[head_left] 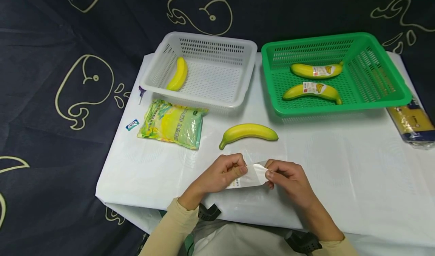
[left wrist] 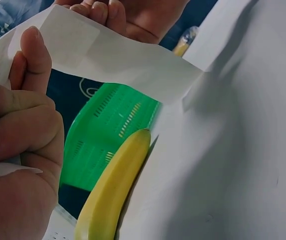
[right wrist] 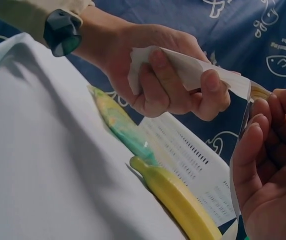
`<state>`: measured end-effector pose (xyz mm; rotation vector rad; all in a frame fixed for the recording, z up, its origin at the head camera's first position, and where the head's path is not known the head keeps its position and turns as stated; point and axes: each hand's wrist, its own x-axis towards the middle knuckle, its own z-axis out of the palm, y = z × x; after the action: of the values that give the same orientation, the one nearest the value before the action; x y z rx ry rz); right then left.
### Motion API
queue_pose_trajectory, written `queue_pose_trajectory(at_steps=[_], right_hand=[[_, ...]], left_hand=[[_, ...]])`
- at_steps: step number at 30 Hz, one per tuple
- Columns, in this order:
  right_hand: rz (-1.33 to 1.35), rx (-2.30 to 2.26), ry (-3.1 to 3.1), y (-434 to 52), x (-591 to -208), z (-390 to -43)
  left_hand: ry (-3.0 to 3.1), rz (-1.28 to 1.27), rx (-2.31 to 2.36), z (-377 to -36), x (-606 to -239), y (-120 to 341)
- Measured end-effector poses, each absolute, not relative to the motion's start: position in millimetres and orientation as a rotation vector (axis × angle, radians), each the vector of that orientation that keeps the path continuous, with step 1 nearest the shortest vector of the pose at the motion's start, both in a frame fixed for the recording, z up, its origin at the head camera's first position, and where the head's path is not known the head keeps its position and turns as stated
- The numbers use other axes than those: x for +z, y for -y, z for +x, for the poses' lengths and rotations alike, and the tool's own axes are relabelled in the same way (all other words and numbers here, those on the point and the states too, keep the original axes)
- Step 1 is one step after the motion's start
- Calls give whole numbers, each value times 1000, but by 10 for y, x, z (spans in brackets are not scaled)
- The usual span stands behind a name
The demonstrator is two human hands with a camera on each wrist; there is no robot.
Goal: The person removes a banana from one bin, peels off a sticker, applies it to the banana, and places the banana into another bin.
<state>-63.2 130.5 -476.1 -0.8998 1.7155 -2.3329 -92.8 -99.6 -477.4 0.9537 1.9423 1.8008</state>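
Altogether four bananas showed in the head view: one loose banana (head_left: 248, 132) on the white table cover (head_left: 340, 165), one unlabelled banana (head_left: 178, 74) in the white basket (head_left: 207, 44), and two labelled bananas (head_left: 316, 70) (head_left: 312, 91) in the green basket (head_left: 374, 93). One green-and-yellow snack bag (head_left: 172, 124) lay just before the white basket, a small blue-and-white packet (head_left: 132, 125) to its left, and one yellow-and-blue package (head_left: 412, 125) at the table's far right edge.

Both hands met over the near edge of the table, close to the loose banana. The left hand (head_left: 222, 174) pinched one end of a white paper strip (head_left: 249, 176), thumb curled over it, and the right hand (head_left: 289, 178) pinched the other end.

Only the left wrist view showed a squarish, slightly raised patch on the strip (left wrist: 75, 37), like a label on backing paper. Only the right wrist view showed the left hand (right wrist: 167, 80) bunching the strip (right wrist: 192, 67) in its fist, with a dark wrist band (right wrist: 62, 31) behind it.

The strip looked thin, pale and glossy, gently bowed between the hands.
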Motion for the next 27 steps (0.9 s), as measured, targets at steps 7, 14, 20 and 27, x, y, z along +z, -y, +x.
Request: queue_pose_trajectory(at_steps=[7,14,20,27], right_hand=[[-919,-2365,-1672,-1311,-4764,-632],[-909,-2395,-1649,-1329,-4761,-625],[-909,-2430,-1618,-1357,-4785,-612],[-889,-2476,-1599,-1392,-4801,-600]], left_hand=[[-1929,956,1799,-920,-4754,1012],[-1934,969,1786,-921,-4746,1022],[-1943,981,1776,-913,-4732,1028],[-1943,993,1781,-909,-4757,1053]])
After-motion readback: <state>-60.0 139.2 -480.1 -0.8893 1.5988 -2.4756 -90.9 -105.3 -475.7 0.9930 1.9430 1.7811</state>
